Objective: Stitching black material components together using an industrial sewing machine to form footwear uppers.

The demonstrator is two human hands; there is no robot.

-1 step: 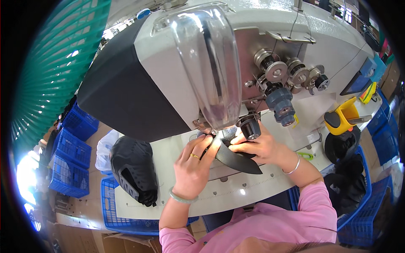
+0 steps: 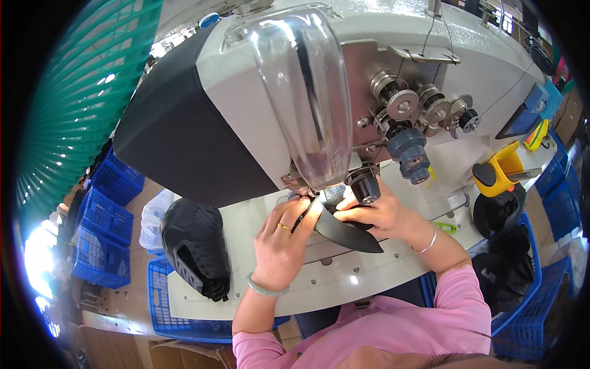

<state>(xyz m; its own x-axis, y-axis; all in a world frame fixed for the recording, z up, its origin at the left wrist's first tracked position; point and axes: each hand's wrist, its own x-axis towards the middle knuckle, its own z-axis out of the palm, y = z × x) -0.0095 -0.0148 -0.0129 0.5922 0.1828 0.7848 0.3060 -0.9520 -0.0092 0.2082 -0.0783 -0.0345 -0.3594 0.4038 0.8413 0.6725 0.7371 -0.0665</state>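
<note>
A black, leather-like piece point(image 2: 351, 236) lies under the head of a sewing machine point(image 2: 236, 104), its pointed flap hanging toward me over the white table. With fingers bent and pressed on it, my left hand point(image 2: 281, 237) grips the piece's left side, close to the needle area. My right hand point(image 2: 382, 212) pinches the other side, thumb and fingers closed on the black material. The needle and the stitching spot are hidden behind a clear plastic shield point(image 2: 304, 98) and my fingers.
Left of my hands, a black shaped bundle point(image 2: 195, 249) rests on the white table point(image 2: 332, 280). A yellow holder point(image 2: 505, 169) and green snips point(image 2: 445, 227) stand to the right. Blue crates point(image 2: 101, 255) flank the table. A green ribbed guard point(image 2: 86, 92) fills the upper left.
</note>
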